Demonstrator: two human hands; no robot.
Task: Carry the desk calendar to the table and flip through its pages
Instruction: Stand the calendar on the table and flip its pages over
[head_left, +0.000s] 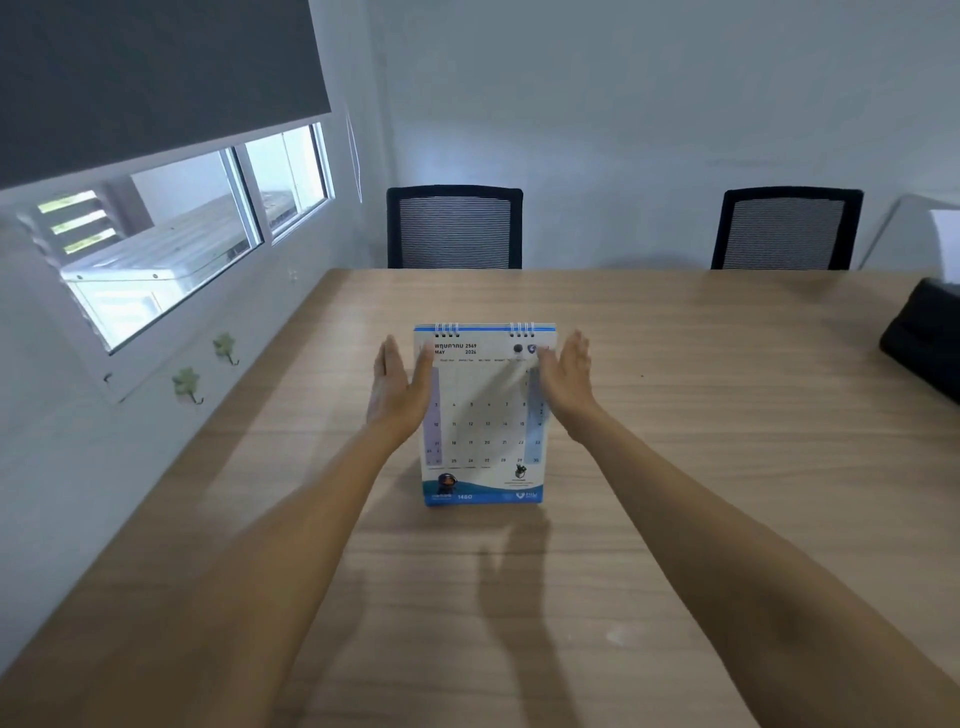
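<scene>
A white desk calendar (485, 415) with a blue bottom band and wire binding on top stands upright on the wooden table (675, 467), showing the May page. My left hand (396, 387) is flat and open beside its left edge, the thumb just touching or overlapping that edge. On the other side, my right hand (566, 382) is open too, fingers straight, with the fingertips over the page's upper right corner. Neither hand grips the calendar.
Two black mesh office chairs (454, 228) (787, 231) stand at the table's far side. A black object (922, 340) lies at the right edge of the table. A window (182, 228) with a dark blind and wall hooks (186, 384) are on the left.
</scene>
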